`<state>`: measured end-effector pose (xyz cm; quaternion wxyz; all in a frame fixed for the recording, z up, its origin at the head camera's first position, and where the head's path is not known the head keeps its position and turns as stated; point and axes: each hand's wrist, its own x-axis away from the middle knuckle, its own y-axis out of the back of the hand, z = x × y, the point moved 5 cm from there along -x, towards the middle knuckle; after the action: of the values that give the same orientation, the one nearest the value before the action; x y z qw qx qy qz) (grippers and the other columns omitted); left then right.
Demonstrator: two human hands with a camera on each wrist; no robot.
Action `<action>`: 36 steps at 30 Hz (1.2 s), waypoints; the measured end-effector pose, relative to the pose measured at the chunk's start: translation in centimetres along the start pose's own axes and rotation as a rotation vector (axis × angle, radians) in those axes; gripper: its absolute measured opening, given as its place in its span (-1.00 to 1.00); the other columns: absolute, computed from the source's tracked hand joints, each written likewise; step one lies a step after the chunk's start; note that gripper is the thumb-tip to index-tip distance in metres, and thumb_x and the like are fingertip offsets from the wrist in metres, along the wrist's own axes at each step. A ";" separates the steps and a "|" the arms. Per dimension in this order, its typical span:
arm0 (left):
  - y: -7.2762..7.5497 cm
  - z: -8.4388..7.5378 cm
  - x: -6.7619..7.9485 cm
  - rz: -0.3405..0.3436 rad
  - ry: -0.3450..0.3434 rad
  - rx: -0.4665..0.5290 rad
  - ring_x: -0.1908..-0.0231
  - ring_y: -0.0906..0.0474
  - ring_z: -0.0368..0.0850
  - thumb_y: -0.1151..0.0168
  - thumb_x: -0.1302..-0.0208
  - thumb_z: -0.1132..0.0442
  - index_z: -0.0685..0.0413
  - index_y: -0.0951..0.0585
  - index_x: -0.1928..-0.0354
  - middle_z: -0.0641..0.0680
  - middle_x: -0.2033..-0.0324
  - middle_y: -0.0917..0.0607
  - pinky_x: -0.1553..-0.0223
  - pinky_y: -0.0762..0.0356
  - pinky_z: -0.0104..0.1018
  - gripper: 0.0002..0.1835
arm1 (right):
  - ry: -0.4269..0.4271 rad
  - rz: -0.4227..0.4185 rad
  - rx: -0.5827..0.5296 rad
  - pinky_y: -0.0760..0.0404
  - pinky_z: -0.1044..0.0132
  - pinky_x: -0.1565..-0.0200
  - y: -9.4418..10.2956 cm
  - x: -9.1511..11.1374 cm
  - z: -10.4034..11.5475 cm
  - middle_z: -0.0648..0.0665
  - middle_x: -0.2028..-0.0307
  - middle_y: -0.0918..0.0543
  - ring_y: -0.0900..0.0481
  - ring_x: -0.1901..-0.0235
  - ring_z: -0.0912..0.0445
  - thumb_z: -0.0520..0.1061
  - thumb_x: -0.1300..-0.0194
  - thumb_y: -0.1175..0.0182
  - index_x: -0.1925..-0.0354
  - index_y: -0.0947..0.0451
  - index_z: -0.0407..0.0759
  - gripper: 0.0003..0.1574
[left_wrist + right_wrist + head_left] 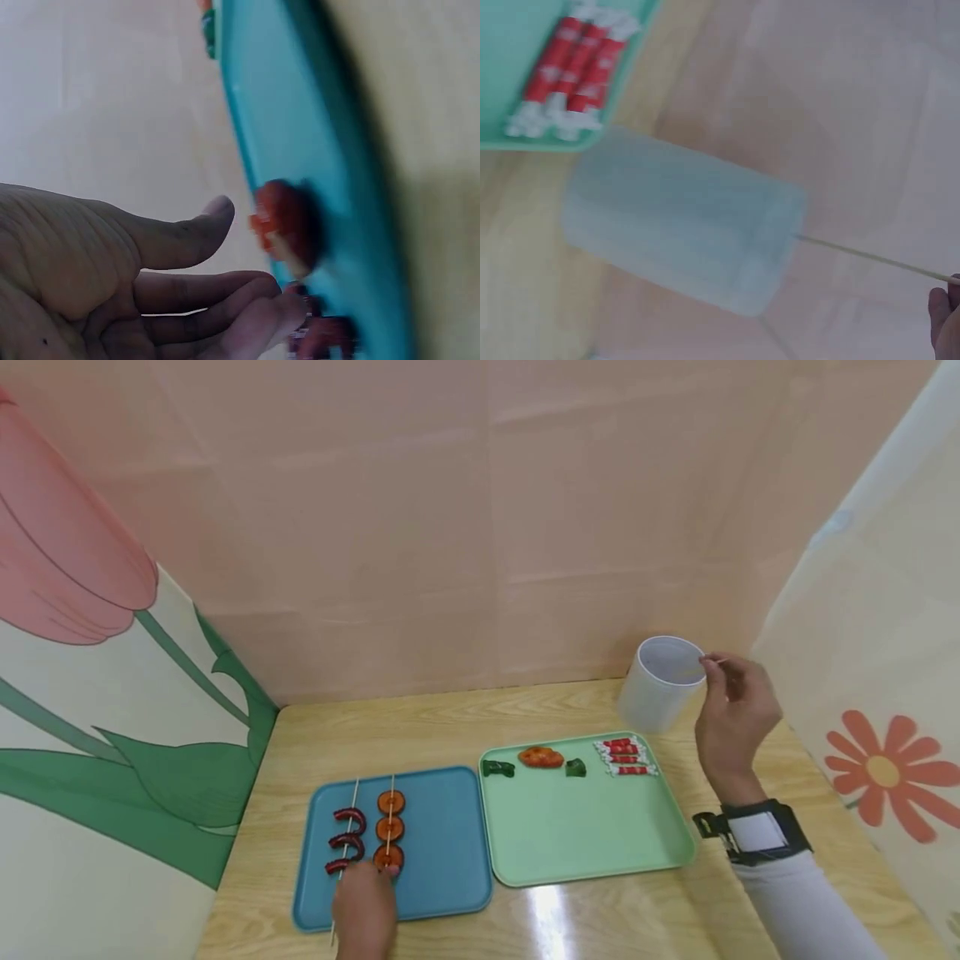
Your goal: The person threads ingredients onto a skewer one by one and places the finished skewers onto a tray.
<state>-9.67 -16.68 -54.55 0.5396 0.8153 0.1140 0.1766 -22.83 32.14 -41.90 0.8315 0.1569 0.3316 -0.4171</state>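
Observation:
My right hand [738,714] pinches a thin wooden skewer [870,256] above the rim of the white cylindrical container [651,700]. The skewer's lower end is inside the container. On the blue tray [446,835] lie two loaded skewers. One carries dark red curved pieces [347,841], the other brown-orange round slices [390,828]. My left hand [365,906] is over the tray's near edge, by the lower ends of both skewers. In the left wrist view its thumb stands apart from the loosely bent fingers, close to a round slice [283,221].
Right of the blue tray, a green tray [585,835] holds an orange-brown piece [541,757], dark green pieces [498,768] and several red-and-white wrapped sticks [626,756]. A pinkish cloth wall [480,527] stands behind the wooden table [420,727], with printed panels at both sides.

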 end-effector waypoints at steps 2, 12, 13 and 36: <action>0.8 -0.4 -0.2 -0.048 -0.022 0.025 0.47 -0.67 0.31 -0.48 -0.21 0.17 0.36 -0.70 0.44 0.28 0.53 -0.69 0.49 -0.61 0.15 -0.68 | 0.050 -0.026 -0.061 -0.67 0.53 0.06 0.2 -0.5 2.4 -0.20 0.22 -0.75 -0.70 0.20 0.27 -0.31 -0.32 -0.35 0.18 -0.64 -0.57 -0.75; 3.9 -6.4 0.3 -0.386 -0.459 0.262 0.36 -0.76 0.07 -0.45 -0.23 0.18 0.21 -0.77 0.18 0.16 0.34 -0.79 0.39 -0.71 -0.05 -0.77 | 0.156 0.111 -0.797 -0.79 0.26 0.15 -0.2 1.4 11.6 -0.40 0.31 -0.68 -0.80 0.30 -0.07 -0.63 -0.10 -0.33 0.27 -0.49 -0.78 -0.76; 4.1 -7.2 0.6 -0.415 -0.529 0.299 0.38 -0.75 0.01 -0.47 -0.21 0.20 0.21 -0.77 0.16 0.13 0.35 -0.79 0.41 -0.71 -0.12 -0.76 | 0.159 0.171 -0.844 -0.79 0.25 0.15 -0.5 2.0 12.3 -0.41 0.30 -0.68 -0.80 0.29 -0.08 -0.64 -0.10 -0.32 0.26 -0.48 -0.79 -0.76; 4.0 -14.5 2.4 -0.221 -0.950 0.503 0.31 -0.76 -0.24 -0.32 -0.19 0.64 0.20 -0.77 0.16 0.03 0.32 -0.79 0.26 -0.69 -0.56 -0.73 | -0.153 0.743 -0.838 -0.79 0.21 0.11 -4.6 9.7 12.2 -0.25 0.14 -0.73 -0.80 0.14 0.01 -0.60 -0.28 -0.16 0.03 -0.45 -0.67 -0.73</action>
<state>-13.48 -5.13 -45.35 0.3353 0.8924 -0.0187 -0.3013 -17.15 17.07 -39.51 0.9354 -0.1113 0.3301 0.0608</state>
